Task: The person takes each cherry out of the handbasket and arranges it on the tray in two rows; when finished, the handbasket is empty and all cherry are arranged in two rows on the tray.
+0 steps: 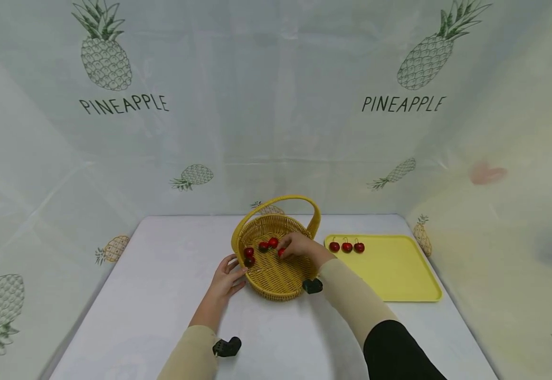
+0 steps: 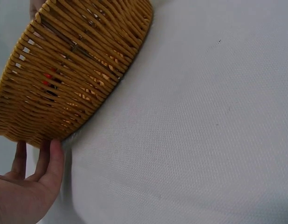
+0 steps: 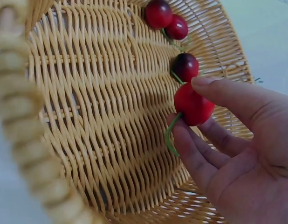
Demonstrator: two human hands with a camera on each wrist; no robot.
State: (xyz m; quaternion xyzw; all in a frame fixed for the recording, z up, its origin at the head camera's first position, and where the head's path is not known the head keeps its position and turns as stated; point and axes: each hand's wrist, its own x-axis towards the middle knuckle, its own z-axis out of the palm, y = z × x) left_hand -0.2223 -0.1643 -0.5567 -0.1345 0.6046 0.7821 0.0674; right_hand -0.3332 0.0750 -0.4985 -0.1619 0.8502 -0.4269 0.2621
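Backdrop: pale curtain [image 1: 281,121] printed with pineapples [image 1: 106,63], behind a white tabletop [image 1: 162,253].

Item: wicker basket [image 1: 278,274], centre of the head frame; handle [image 1: 287,198] arching from its left rim to its upper right.

Item: held cherry [image 3: 188,105], within the basket, right of centre in the right wrist frame. Body round, so I read no long axis; green stem [image 3: 168,135] runs down-left, then bends to lower right.

Right hand [image 1: 301,247]: grip clamped on that cherry, thumb against fingers. Left hand [image 1: 227,276]: grip apart, fingertips touching the basket's outer wall.

Item: four loose cherries [image 1: 263,246], left and upper parts of the basket, head frame.

Item: yellow tray [image 1: 395,269], right of the basket, bearing three tray cherries [image 1: 347,247] at its upper left, stems upward.

Obscured: fingers partly cover the held cherry; I cannot tell whether it touches the weave. My left wrist frame crops the basket at upper left; red shows through its slats, unidentifiable. Handle blurred at the right wrist frame's left edge.
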